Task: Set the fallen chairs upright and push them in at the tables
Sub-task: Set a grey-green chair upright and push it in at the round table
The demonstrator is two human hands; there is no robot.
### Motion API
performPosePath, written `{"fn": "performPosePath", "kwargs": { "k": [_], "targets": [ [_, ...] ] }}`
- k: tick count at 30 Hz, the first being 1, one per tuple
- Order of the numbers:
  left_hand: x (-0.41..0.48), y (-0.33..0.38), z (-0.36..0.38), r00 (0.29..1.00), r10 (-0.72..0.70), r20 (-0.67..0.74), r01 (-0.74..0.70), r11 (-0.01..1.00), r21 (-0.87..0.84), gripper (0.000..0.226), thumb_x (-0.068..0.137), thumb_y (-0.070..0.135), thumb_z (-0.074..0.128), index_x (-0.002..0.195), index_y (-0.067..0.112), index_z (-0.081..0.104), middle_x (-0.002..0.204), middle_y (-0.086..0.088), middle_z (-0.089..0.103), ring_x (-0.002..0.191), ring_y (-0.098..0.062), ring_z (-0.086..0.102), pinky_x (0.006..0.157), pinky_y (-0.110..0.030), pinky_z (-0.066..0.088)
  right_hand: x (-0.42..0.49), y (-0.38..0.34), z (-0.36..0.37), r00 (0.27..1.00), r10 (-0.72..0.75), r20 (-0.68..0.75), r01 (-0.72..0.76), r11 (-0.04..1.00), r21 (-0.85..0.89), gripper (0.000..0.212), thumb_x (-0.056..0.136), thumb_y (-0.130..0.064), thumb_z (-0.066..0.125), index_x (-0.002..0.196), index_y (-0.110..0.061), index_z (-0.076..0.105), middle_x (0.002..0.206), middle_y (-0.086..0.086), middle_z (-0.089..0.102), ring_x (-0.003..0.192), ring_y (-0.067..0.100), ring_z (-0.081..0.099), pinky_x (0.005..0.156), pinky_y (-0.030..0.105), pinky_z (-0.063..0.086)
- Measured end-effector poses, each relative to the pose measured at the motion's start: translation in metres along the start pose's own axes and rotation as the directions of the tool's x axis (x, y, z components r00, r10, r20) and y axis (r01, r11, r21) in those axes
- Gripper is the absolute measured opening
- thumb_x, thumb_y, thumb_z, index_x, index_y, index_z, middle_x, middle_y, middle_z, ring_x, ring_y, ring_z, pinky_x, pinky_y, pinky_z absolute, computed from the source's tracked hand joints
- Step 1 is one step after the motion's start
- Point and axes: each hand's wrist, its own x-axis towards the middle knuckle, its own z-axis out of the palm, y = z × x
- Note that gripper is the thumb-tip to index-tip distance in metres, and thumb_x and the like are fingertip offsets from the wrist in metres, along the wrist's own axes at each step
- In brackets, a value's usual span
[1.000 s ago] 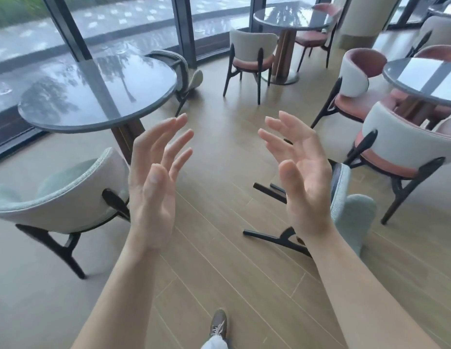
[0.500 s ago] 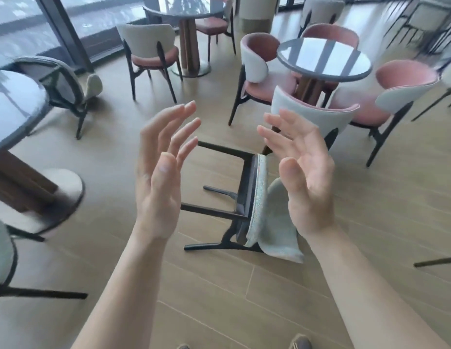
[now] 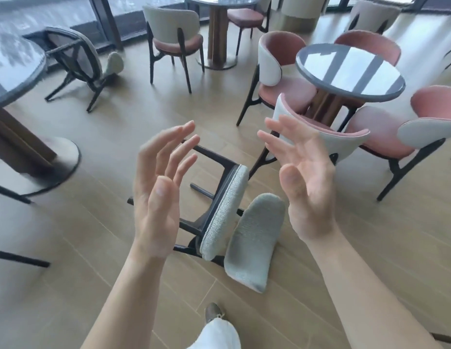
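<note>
A fallen chair point(image 3: 227, 215) with a grey-green seat and black legs lies on its back on the wooden floor in front of me, its backrest point(image 3: 254, 238) flat on the floor and legs pointing left. My left hand point(image 3: 159, 195) and my right hand point(image 3: 302, 180) are raised above it, palms facing each other, fingers spread, holding nothing. A second fallen chair point(image 3: 81, 64) with a grey back lies tipped at the far left near the window, beside a dark round table point(image 3: 15, 71).
A round dark table point(image 3: 350, 71) at the right has pink chairs point(image 3: 320, 137) around it. Another table point(image 3: 219, 1) with upright chairs point(image 3: 174, 39) stands at the back. The left table's round base point(image 3: 60, 157) rests on the floor. My shoe point(image 3: 214, 313) shows below.
The view has swung to the right and come closer to the fallen grey-green chair, which now lies centred under my hands. Both hands stay raised and open.
</note>
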Motion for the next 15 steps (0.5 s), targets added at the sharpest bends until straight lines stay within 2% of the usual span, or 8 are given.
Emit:
{"fn": "performPosePath", "kwargs": {
  "k": [7,12,15],
  "targets": [
    [0.062,-0.081,0.061,0.993,0.045,-0.11,-0.04,0.998,0.049,0.062,0.094,0.076,0.059,0.138,0.033,0.05,0.153,0.003,0.057,0.145,-0.034,0.054,0.118,-0.049,0.042,0.079,0.078,-0.06,0.992,-0.029,0.126,0.024,0.999,0.037,0.1,0.092,-0.073,0.059,0.147,0.009,0.044,0.145,0.019,0.059,0.134,0.031,0.064,0.113,0.039,0.05],
    [0.106,-0.102,0.095,0.987,0.061,-0.15,-0.046,0.994,0.101,0.069,0.093,0.077,0.059,0.139,0.027,0.045,0.152,0.002,0.056,0.145,-0.033,0.054,0.118,-0.047,0.042,0.136,0.105,-0.094,0.979,-0.03,0.202,0.012,0.996,0.09,0.094,0.092,-0.074,0.059,0.147,0.001,0.046,0.145,0.018,0.06,0.134,0.03,0.064,0.115,0.041,0.049],
    [0.125,-0.112,0.11,0.975,0.066,-0.211,-0.036,0.989,0.146,0.069,0.093,0.077,0.059,0.139,0.027,0.045,0.152,0.003,0.057,0.145,-0.033,0.054,0.117,-0.047,0.043,0.168,0.122,-0.105,0.97,-0.041,0.241,0.003,0.988,0.157,0.092,0.092,-0.074,0.058,0.147,0.0,0.047,0.145,0.017,0.06,0.134,0.029,0.064,0.113,0.037,0.049]
  ]
}}
